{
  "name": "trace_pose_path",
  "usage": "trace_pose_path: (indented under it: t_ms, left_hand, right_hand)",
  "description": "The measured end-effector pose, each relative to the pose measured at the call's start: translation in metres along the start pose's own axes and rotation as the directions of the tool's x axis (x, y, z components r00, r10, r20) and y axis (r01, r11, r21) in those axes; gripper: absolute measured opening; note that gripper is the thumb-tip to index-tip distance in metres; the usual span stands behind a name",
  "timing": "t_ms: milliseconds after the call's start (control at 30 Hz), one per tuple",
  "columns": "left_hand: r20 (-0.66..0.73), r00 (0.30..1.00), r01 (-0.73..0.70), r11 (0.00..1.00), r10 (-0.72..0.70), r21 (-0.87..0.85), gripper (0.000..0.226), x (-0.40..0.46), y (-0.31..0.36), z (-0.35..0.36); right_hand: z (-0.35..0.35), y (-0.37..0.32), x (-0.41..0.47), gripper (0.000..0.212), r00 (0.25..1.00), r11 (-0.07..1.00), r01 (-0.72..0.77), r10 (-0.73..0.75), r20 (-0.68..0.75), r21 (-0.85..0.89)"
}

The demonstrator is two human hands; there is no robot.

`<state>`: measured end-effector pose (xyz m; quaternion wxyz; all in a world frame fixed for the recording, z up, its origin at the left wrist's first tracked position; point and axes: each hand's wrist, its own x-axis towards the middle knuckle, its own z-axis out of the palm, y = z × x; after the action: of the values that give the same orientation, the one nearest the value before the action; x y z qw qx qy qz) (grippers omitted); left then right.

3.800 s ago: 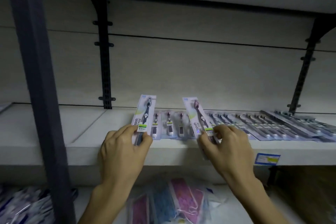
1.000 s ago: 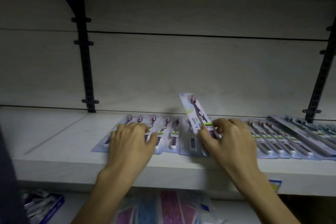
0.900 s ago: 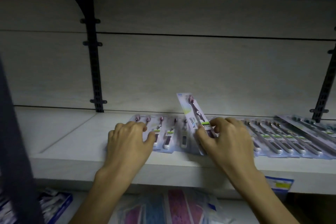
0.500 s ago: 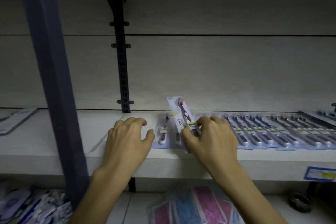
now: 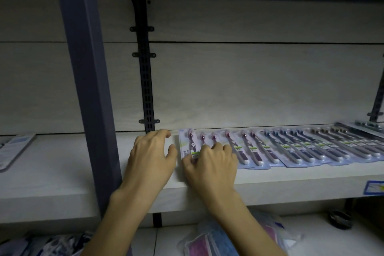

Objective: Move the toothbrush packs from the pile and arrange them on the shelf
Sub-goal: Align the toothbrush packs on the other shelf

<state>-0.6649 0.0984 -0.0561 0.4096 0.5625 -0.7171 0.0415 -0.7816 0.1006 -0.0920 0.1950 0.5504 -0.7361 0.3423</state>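
A long row of toothbrush packs lies flat and overlapping on the white shelf, stretching off to the right. At the row's left end lies a pack with a pink-headed brush. My right hand holds its lower end, thumb at the left edge and curled fingers on top, hiding that end. Just left of the pack, my left hand rests on the bare shelf with loosely curled fingers and holds nothing.
A grey upright post stands close on the left, with a black slotted bracket behind it. A flat pack lies at the shelf's far left. Below are a bag of pink and blue items and a pile of packs.
The pack my right hand held tilted up now lies flat at the left end of the row. My left hand has come off the packs onto bare shelf. The view has shifted left.
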Motion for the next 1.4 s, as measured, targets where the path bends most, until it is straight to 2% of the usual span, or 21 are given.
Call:
trace_pose_path:
  t_ms: [333,533,633,733,833,1000,1200,1400]
  left_hand:
    - [0.022,1.000,-0.016,1.000,0.016,-0.025,0.037,0.002,-0.004,0.005]
    - [0.032,0.999,-0.014,1.000,0.014,-0.017,0.037,-0.001,-0.005,0.005]
    - [0.029,0.999,-0.017,1.000,0.018,-0.003,0.036,-0.005,0.000,0.006]
    - [0.018,1.000,-0.021,1.000,0.021,0.002,0.035,-0.012,0.011,0.005]
    - [0.004,1.000,-0.015,1.000,0.015,0.011,0.035,-0.023,0.025,0.004]
    - [-0.017,1.000,0.006,0.999,-0.005,0.036,0.037,-0.043,0.052,-0.001]
    - [-0.051,0.998,0.031,0.999,-0.030,0.029,0.033,-0.081,0.077,-0.005]
    - [-0.115,0.989,0.109,0.984,-0.093,0.144,0.028,-0.130,0.066,-0.026]
  right_hand:
    - [0.019,-0.016,0.012,0.041,0.995,0.998,-0.053,0.056,0.078,-0.044]
    - [-0.004,-0.004,0.014,0.051,0.991,0.999,0.051,-0.051,0.124,0.008]
    - [-0.020,0.006,0.014,0.045,0.997,0.997,0.060,-0.062,0.045,0.043]
    - [-0.036,0.020,0.014,0.044,0.994,0.994,0.084,-0.088,0.059,0.075]
    - [-0.053,0.038,0.013,0.041,0.988,0.973,0.155,-0.151,-0.036,0.171]
    - [-0.072,0.069,0.011,0.040,0.976,0.928,0.216,-0.191,-0.108,0.304]
    - [-0.087,0.093,-0.009,0.041,0.962,0.891,0.274,-0.246,-0.120,0.363]
    - [-0.088,0.080,-0.044,0.041,0.927,0.811,0.361,-0.366,-0.082,0.460]
